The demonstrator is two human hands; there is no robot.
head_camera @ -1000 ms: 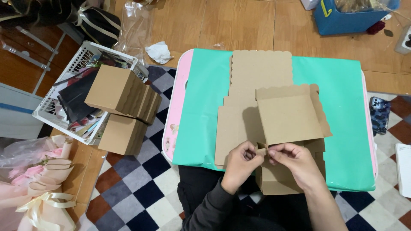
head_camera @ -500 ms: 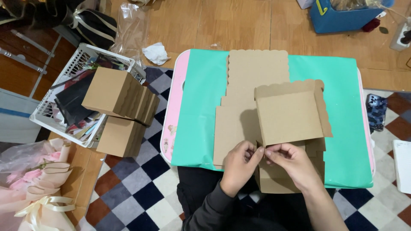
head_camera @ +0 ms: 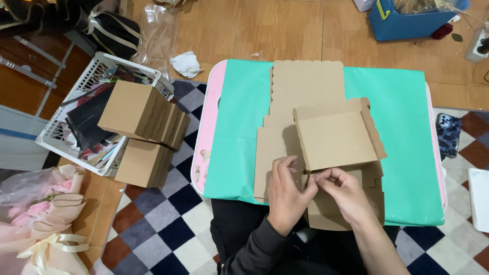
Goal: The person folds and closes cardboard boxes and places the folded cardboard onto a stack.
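Observation:
A flat brown cardboard box blank (head_camera: 326, 132) with scalloped edges lies on a low table covered in a teal sheet (head_camera: 407, 147). One panel of it is folded up. My left hand (head_camera: 286, 191) and my right hand (head_camera: 344, 193) meet at the near edge of that raised panel, fingers pinching a small cardboard flap between them. Both thumbs press on the fold. My dark sleeve shows below the left wrist.
Folded brown boxes (head_camera: 145, 114) are stacked on the floor at the left, beside a white basket (head_camera: 97, 66) of dark papers. A pink bouquet (head_camera: 46, 214) lies at lower left. A blue bin (head_camera: 412, 20) stands at the back right, and a phone (head_camera: 449, 133) lies by the table's right edge.
The view has shifted slightly. My hands stay at the same flap, fingers working the fold a little closer together.

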